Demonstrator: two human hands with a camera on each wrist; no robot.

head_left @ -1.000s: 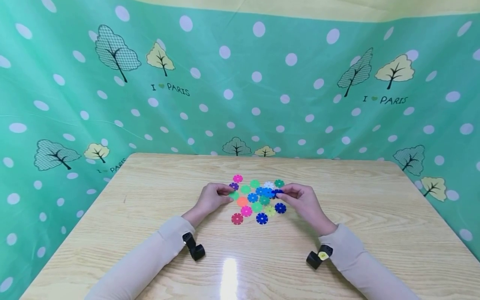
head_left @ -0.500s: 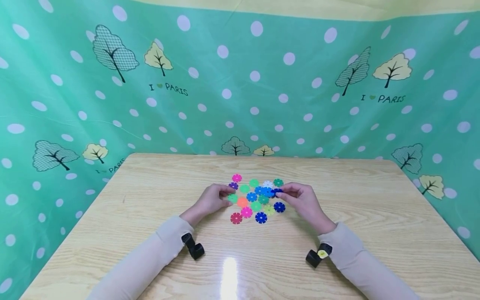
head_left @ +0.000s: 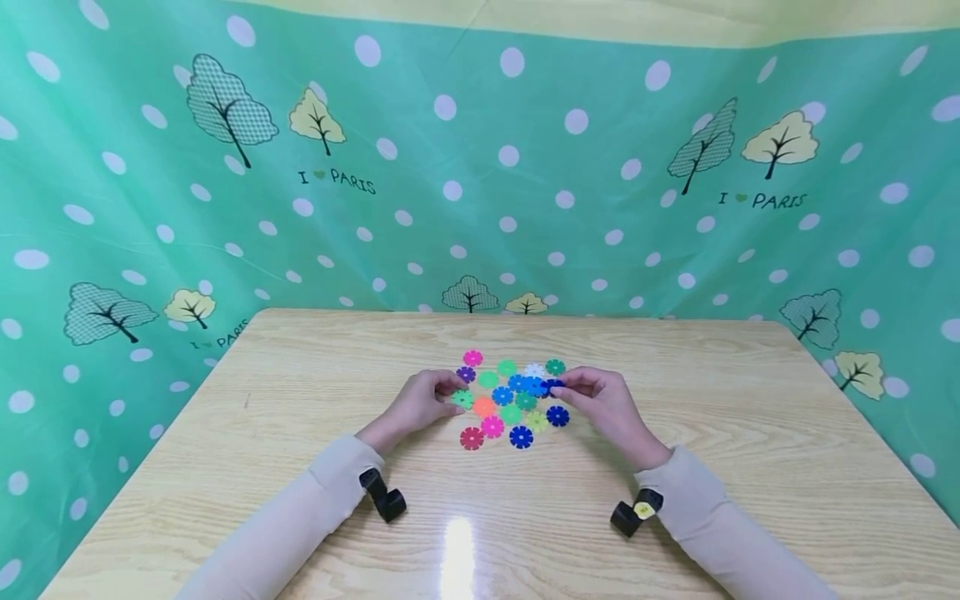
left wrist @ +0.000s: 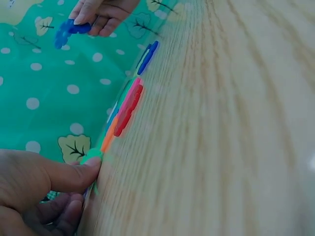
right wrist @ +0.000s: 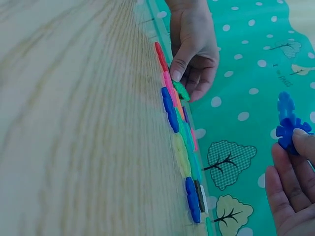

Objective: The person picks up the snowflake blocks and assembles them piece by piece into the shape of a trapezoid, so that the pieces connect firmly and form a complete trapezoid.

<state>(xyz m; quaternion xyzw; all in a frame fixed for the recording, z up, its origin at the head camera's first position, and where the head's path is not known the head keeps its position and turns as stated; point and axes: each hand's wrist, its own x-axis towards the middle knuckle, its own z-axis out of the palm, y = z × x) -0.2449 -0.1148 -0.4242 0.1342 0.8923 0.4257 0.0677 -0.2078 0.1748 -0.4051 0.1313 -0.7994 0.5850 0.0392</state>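
In the head view, my right hand (head_left: pixel 606 407) pinches a dark blue snowflake disc (head_left: pixel 552 388), a notched plastic building piece. A lighter blue snowflake disc (right wrist: pixel 285 105) is joined to it, and the right wrist view shows the pair raised above the table. On the left side of the loose pieces, my left hand (head_left: pixel 420 403) pinches a green snowflake disc (head_left: pixel 462 400) between thumb and fingers. That disc is tilted in the right wrist view, close over the table. Beside it lie an orange disc (head_left: pixel 483 407) and a purple disc (head_left: pixel 466 375).
Several loose snowflake discs lie flat between the hands, among them a red disc (head_left: pixel 472 438), a dark blue one near the front (head_left: pixel 521 437) and a white disc (head_left: pixel 534 371). The wooden table (head_left: pixel 300 358) ends at a green dotted curtain (head_left: pixel 405 242).
My left hand has drawn the green disc slightly left and towards the front, and more of its face shows. My right hand keeps its hold on the joined blue discs, almost still.
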